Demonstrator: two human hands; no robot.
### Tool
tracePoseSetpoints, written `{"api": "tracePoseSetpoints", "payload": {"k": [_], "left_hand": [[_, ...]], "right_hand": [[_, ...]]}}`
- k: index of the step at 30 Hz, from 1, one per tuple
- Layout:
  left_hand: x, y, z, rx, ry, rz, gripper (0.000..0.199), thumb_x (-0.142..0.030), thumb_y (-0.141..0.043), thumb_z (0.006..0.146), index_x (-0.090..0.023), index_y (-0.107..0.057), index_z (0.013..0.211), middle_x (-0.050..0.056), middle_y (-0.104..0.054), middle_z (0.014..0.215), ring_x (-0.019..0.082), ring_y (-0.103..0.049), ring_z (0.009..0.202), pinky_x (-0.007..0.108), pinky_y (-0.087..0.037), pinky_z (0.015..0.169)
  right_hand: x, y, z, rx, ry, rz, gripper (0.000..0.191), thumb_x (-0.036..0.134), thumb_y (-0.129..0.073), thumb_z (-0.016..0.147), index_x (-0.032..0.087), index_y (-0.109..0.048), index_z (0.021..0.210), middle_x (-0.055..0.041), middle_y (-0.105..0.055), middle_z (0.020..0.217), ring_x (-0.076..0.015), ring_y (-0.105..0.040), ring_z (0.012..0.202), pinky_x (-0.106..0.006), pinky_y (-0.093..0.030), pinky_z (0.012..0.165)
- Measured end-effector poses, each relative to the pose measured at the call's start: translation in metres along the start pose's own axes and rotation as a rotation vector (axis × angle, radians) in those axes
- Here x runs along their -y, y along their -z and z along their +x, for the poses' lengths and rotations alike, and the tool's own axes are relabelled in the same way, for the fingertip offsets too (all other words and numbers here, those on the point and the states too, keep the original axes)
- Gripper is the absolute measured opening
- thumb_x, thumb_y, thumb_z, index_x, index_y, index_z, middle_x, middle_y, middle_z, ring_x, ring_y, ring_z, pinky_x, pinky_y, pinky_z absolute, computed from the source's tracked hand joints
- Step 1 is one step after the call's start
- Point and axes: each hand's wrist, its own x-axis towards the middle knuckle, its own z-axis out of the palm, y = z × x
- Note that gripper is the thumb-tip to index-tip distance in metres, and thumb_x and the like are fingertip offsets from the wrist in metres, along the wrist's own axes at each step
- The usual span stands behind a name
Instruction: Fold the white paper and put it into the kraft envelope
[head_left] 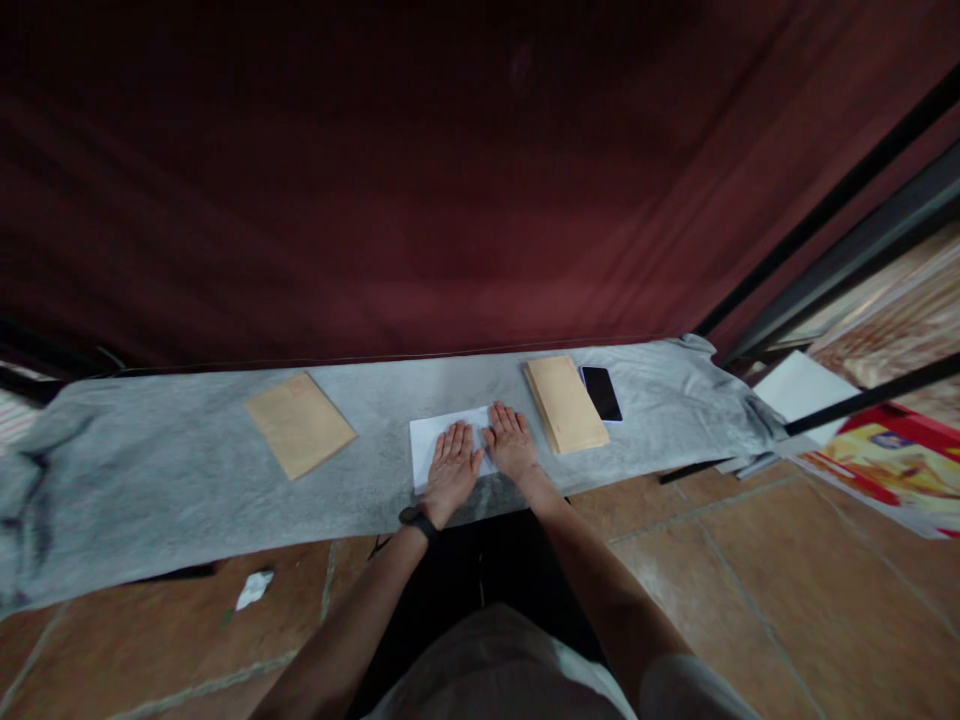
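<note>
A white paper (pixel 422 440) lies on the grey cloth-covered table (pixel 187 500) in front of my body. My left hand (pixel 453 467), with a dark band on the wrist, rests flat on the paper with fingers stretched out. Flat on its right part lies my right hand (pixel 511 443), fingers extended, close beside the left. To the right is a stack of brown envelopes (pixel 568 403), with a dark-screened phone (pixel 601 393) next to it. Off to the left, a brown envelope (pixel 300 424) lies at an angle.
A dark red panel (pixel 465 230) rises behind the table. At the right stand a red and yellow box (pixel 900 460), a white sheet (pixel 806 390) and dark metal bars. A crumpled white scrap (pixel 254 589) lies on the tiled floor.
</note>
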Motion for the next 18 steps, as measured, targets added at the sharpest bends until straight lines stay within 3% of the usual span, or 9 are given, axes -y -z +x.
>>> {"api": "tracePoseSetpoints", "payload": {"k": [5,11,18], "left_hand": [[0.014,-0.004,0.005,-0.036,0.011,0.008,0.065,-0.044,-0.029,0.103,-0.006,-0.034,0.155,0.017,-0.034,0.161,0.027,-0.026,0.152,0.047,-0.021,0.124],[0.046,-0.001,-0.005,-0.058,0.062,0.038,0.067,-0.047,-0.026,0.103,-0.007,-0.032,0.156,0.017,-0.035,0.16,0.026,-0.025,0.153,0.046,-0.022,0.124],[0.063,0.003,-0.025,-0.13,0.112,0.06,0.069,-0.049,-0.025,0.102,-0.006,-0.036,0.154,0.019,-0.038,0.158,0.03,-0.03,0.151,0.049,-0.027,0.122]], "right_hand": [[-0.002,-0.002,0.0,-0.013,0.006,0.004,0.056,0.038,-0.033,0.106,0.011,-0.037,0.155,-0.0124,-0.036,0.16,-0.0264,-0.035,0.148,-0.046,-0.025,0.122],[-0.002,-0.004,0.001,-0.018,-0.007,0.018,0.057,0.039,-0.032,0.106,0.012,-0.036,0.155,-0.0114,-0.037,0.16,-0.0266,-0.036,0.148,-0.045,-0.023,0.122],[-0.002,-0.002,0.001,0.011,-0.01,0.014,0.057,0.039,-0.033,0.105,0.011,-0.037,0.155,-0.0113,-0.036,0.161,-0.0264,-0.036,0.148,-0.044,-0.024,0.122]]}}
